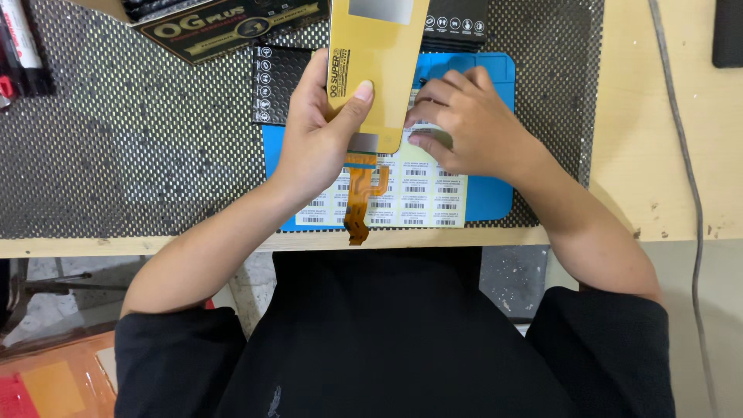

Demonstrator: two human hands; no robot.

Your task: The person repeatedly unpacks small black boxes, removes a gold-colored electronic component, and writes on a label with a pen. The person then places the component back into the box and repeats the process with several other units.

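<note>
The left hand [321, 128] pinches the thin gold screen panel [377, 70] at its 7 o'clock edge. It looks light and breakable. The right hand [464, 120] presses fingertips on the sticker sheet [418, 197].

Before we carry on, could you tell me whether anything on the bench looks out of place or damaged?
Nothing looks damaged. The left hand holds a gold display panel whose orange flex cable dangles loose over the barcode label sheet. The right hand rests on that sheet, which lies flat on the blue mat.
</note>
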